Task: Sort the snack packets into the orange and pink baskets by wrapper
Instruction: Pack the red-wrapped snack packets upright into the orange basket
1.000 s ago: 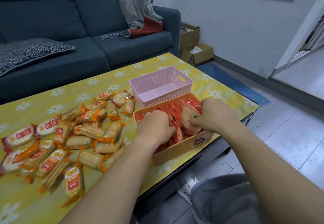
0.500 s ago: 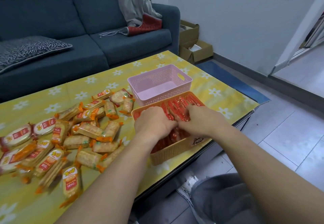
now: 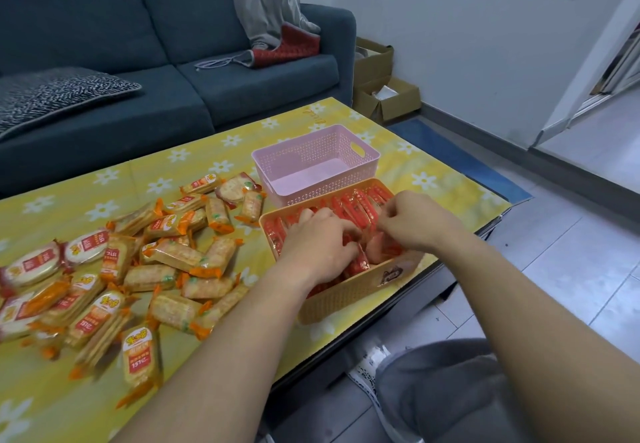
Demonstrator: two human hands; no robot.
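Yellow daisy-print cloth over a low table [image 3: 207, 151], that's our work surface. Our left hand [image 3: 318, 245] is down inside the orange basket [image 3: 346, 293], knuckles up, fingers bent in among the red packets [image 3: 349, 203] standing on edge in there. We honestly can't tell if it's got hold of one or is just pressing on them. Our right hand [image 3: 412, 220] is just beside it over the same basket, fingertips curled and pinching at the top edges of those red packets.

That basket sits at the near right edge of the table. The pink basket [image 3: 311, 151] is right behind it (looks like they're touching), and we can see its pink floor. Off to the left, a loose heap of orange-wrapped packets [image 3: 173, 255] is spread across the cloth, well apart from both hands, with a few round red-edged ones mixed in.

Further out, a dark blue sofa [image 3: 104, 26] runs behind the table, and some cardboard boxes [image 3: 384, 96] sit on the floor by the wall.
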